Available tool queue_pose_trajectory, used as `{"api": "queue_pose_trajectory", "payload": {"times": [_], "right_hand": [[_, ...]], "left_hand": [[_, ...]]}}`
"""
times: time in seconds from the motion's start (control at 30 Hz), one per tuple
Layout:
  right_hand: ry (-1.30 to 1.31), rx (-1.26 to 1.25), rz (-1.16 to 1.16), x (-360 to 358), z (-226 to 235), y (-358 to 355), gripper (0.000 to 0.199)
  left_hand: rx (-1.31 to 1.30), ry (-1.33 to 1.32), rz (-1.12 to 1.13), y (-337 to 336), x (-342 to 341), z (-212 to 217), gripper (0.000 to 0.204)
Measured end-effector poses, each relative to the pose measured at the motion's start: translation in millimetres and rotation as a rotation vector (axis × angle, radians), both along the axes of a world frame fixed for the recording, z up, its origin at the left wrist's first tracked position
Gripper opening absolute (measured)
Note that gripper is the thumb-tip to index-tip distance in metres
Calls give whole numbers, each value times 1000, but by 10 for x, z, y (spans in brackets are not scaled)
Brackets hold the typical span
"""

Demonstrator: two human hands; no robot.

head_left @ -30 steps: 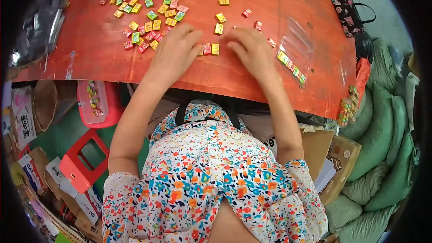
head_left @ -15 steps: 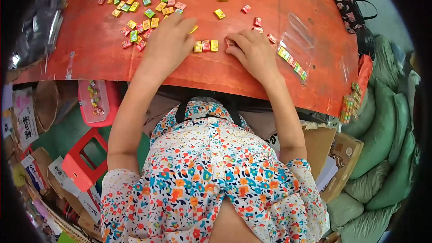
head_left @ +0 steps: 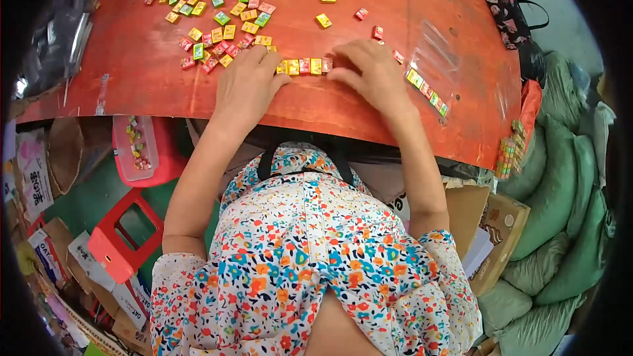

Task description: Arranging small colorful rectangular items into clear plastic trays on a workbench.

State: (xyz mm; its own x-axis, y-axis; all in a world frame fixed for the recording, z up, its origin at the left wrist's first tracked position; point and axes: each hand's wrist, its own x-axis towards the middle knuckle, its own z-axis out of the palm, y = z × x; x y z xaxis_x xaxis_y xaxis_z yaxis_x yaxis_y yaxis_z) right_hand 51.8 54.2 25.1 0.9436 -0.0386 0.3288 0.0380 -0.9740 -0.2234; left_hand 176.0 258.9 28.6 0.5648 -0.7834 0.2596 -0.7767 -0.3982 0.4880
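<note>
a short row of small boxes [head_left: 304, 66], yellow and red, is set on the red table [head_left: 343, 112] directly between the two hands, its long axis running left to right across the body. its left end is met by the fingertips of the left hand [head_left: 247, 89], its right end by those of the right hand [head_left: 374, 82], so neither hand is clearly nearer. on the right, thumb and forefinger are held a little apart about the red end box; on the left, they are parted narrowly beside the yellow end box. whether either box is pinched cannot be made out. loose boxes [head_left: 229, 31] are scattered just beyond the left hand, and a clear plastic tray [head_left: 440, 56] with a slanting row is placed right of the right hand. print on the small boxes is too small to be read; dark lettering is borne by a white carton [head_left: 33, 171] at far left, and a brown swirl by a cardboard box [head_left: 504, 234] at right.
</note>
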Motion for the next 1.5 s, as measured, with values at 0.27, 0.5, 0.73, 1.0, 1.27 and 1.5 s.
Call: {"api": "queue_pose_trajectory", "payload": {"times": [0.27,0.5,0.73,1.0,1.27,1.5], "right_hand": [[35,192,-71,-44,149,-238,27],[-64,207,110,215,57,95,27],[-52,146,116,510,153,358,23],[-6,153,43,890,135,274,21],[-91,5,-13,1320,-103,310,17],[-25,151,1,869,105,8,25]], "left_hand": [[14,-164,-25,7,2,-28,25],[-16,-269,-29,89,6,3,25],[-15,-228,102,223,181,74,25],[-81,-284,263,218,734,74,26],[227,-146,210,-227,694,101,23],[192,-216,178,-211,756,48,16]]}}
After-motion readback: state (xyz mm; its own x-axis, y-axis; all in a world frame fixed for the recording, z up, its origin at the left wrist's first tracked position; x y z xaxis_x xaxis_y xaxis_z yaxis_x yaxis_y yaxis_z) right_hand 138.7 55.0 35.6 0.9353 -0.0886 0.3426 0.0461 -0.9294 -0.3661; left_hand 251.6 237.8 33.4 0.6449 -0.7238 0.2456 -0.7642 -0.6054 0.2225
